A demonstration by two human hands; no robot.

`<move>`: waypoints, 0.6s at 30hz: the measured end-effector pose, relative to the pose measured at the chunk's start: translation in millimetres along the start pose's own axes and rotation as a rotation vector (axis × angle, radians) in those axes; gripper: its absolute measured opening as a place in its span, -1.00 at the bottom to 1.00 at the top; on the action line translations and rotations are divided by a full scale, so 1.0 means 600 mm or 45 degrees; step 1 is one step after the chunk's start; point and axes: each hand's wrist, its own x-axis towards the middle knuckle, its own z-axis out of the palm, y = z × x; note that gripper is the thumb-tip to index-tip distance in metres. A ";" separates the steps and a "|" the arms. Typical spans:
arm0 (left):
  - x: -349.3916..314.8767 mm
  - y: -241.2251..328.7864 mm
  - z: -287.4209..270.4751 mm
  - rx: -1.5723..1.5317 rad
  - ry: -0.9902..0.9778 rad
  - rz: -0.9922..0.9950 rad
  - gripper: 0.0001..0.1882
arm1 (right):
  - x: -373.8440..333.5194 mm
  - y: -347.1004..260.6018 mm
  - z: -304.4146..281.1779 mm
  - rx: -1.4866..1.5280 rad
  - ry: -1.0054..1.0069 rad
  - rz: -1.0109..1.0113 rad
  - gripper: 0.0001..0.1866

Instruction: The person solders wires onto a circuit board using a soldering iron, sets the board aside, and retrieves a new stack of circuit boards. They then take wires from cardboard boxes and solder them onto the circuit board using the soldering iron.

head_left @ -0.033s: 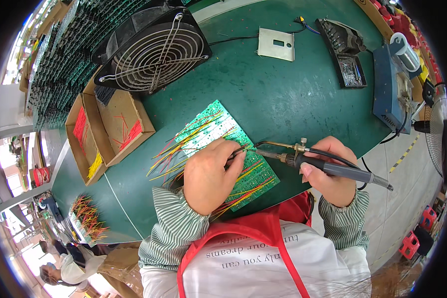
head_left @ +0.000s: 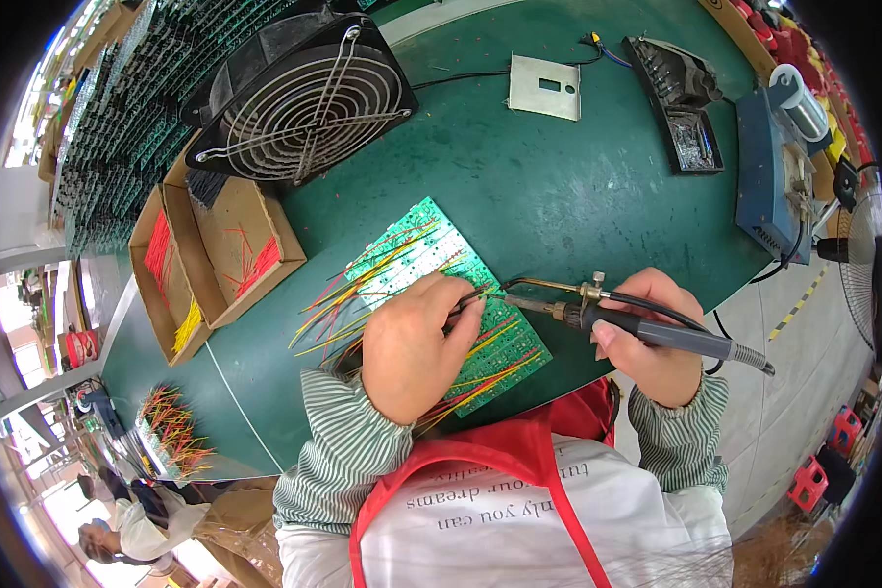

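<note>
**Two hands at a green circuit board, soldering iron in the right**

Two hands work near the front edge of a green surface. The left hand lies palm down on a green circuit board, fingers curled and pinching something thin at the fingertips; what it is cannot be made out. The right hand is closed around the dark handle of a soldering iron, whose tip points left and meets the board just beside the left fingertips. Red, yellow and green wires fan out from the board's left side.

Compared with the previous view, nothing shows as moved: both hands, iron and board sit as they did, so the tip appears to be dwelling on one spot.

Toward the left edge, open cardboard boxes hold loose red and yellow wire pieces. Behind them at the back left corner stands a black fan with a wire grille. At the back right, a black tray holds greyish bits, beside a blue box-shaped unit. A small pale plate lies at the back edge.
</note>
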 end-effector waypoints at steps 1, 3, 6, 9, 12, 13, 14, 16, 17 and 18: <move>0.000 0.000 0.000 0.001 0.000 0.000 -0.87 | 0.000 0.001 -0.001 -0.009 -0.009 0.005 -0.79; 0.000 0.000 0.001 -0.013 -0.002 -0.015 -0.88 | 0.001 0.000 -0.002 -0.019 -0.017 0.010 -0.79; 0.000 -0.001 0.001 0.010 0.006 0.004 -0.88 | 0.001 -0.002 -0.003 -0.067 -0.029 -0.044 -0.80; 0.000 0.001 0.001 0.008 -0.001 -0.013 -0.89 | -0.003 -0.001 -0.007 0.001 0.059 -0.070 -0.81; -0.001 0.002 0.002 -0.009 0.012 -0.017 -0.88 | -0.006 -0.003 -0.012 0.009 0.046 -0.072 -0.81; -0.002 0.002 0.001 -0.010 0.013 -0.017 -0.88 | -0.007 -0.004 -0.013 -0.002 0.033 -0.065 -0.81; -0.002 0.002 -0.001 0.030 0.006 -0.001 -0.88 | -0.009 -0.004 -0.014 -0.012 0.019 -0.059 -0.81; -0.006 0.002 -0.009 0.067 -0.001 0.013 -0.88 | -0.013 -0.005 -0.016 -0.029 0.006 -0.056 -0.80; -0.012 0.003 -0.019 0.143 0.018 0.044 -0.88 | -0.016 -0.006 -0.017 -0.045 -0.006 -0.052 -0.80; -0.020 0.003 -0.032 0.218 0.037 0.074 -0.88 | -0.018 -0.007 -0.017 -0.047 -0.007 -0.052 -0.80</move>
